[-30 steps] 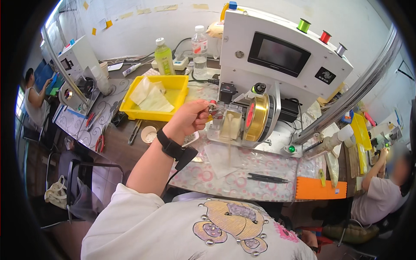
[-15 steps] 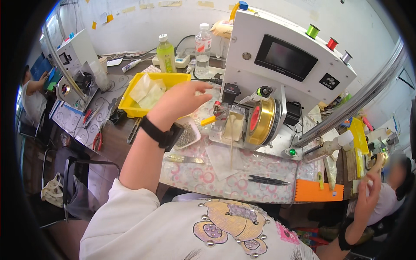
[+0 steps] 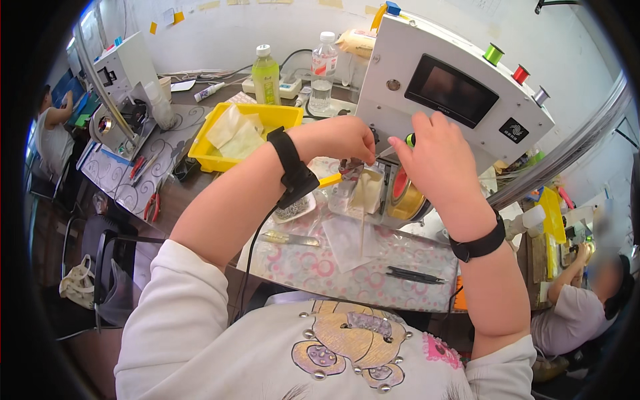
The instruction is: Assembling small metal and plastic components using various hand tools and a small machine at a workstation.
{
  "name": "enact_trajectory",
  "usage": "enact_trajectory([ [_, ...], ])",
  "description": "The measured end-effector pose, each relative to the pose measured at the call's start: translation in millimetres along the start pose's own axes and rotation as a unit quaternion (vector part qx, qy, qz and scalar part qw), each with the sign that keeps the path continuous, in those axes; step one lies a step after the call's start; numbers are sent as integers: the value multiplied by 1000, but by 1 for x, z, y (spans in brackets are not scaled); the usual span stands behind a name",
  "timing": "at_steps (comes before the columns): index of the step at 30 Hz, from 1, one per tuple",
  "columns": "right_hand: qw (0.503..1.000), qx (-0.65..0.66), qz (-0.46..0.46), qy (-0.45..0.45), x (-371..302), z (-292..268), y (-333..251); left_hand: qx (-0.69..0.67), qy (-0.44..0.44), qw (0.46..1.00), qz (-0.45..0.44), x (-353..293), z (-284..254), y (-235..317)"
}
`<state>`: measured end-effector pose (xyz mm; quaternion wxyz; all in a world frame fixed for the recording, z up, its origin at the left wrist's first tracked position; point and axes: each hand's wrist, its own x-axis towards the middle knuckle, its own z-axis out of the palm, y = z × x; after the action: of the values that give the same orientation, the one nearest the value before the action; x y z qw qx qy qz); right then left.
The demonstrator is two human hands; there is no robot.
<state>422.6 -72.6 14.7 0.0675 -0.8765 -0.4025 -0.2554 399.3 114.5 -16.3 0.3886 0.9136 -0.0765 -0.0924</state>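
A white benchtop machine (image 3: 393, 73) with a dark screen stands in front of me. My left hand (image 3: 350, 139) is at its mechanism with the fingers curled together; what they hold, if anything, is hidden. My right hand (image 3: 440, 157) reaches over the gold wheel (image 3: 408, 199), thumb and fingers around a small black-and-green spool (image 3: 411, 140) that they mostly cover. Below the left hand, a cream-coloured block (image 3: 368, 190) sits on the machine's base beside a yellow tab (image 3: 329, 180). A thin stick (image 3: 363, 233) points down from the block toward me.
Left of the machine are a yellow tray (image 3: 210, 160) with papers, a white dish (image 3: 297, 210) of small metal pieces, and a knife-like blade (image 3: 290, 238). Black tweezers (image 3: 415, 275) lie on the patterned mat (image 3: 347, 283). Bottles (image 3: 267, 77) stand behind. A co-worker (image 3: 567, 307) sits at right.
My right hand has come up from the lower right to the small spool above the gold wheel. My left hand has moved right to the mechanism, its fingers now curled in.
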Motion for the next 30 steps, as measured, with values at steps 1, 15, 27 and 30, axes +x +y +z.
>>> enact_trajectory([
  [1, 1000, -29, 10, 1, 1, -1, -2, 0, -4, 1000, -2, 1, -1, -1],
  [15, 997, -63, 39, -15, 10, 21, 7, 323, -24, 941, 102, -4, -6, 20],
  [27, 997, -2, -63, 54, 14, 28, 16, 86, -35, 981, 172, -10, -7, -4],
  [30, 996, 27, -62, 54, 12, 28, 19, -21, -33, 996, 81, -17, 3, 8],
])
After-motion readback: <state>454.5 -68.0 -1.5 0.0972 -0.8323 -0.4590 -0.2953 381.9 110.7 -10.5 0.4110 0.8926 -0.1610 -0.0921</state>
